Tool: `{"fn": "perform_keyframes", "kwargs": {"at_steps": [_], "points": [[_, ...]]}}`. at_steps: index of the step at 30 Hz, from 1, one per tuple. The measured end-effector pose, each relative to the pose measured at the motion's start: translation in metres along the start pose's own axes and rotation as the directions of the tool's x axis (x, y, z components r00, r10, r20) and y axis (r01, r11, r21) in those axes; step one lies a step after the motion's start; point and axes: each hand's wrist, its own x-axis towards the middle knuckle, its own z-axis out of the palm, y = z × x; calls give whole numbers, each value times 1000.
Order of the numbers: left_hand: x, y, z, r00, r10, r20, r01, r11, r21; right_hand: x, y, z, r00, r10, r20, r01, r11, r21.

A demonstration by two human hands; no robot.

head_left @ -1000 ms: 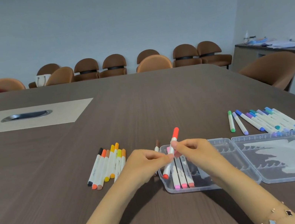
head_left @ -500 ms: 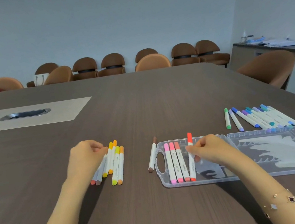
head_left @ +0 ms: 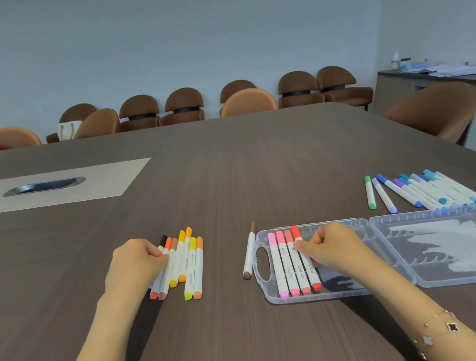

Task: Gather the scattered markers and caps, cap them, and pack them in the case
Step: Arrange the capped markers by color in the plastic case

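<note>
In the clear case [head_left: 358, 287], "marker"-printed red marker [head_left: 306, 258] in pinching right hand [head_left: 333, 248]; left hand [head_left: 136, 265] gripping warm-coloured markers [head_left: 181, 265].

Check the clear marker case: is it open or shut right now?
Open. The case lies flat with its lid folded out to the right, and four pink-to-red markers lie exposed in its left half.
</note>
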Motion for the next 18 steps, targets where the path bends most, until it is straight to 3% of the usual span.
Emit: {"fn": "perform_keyframes", "kwargs": {"at_steps": [18], "points": [[0, -1, 7, 999, -30, -17, 32, 992, 126, -1, 2, 1, 1000, -16, 26, 18, 997, -79]]}}
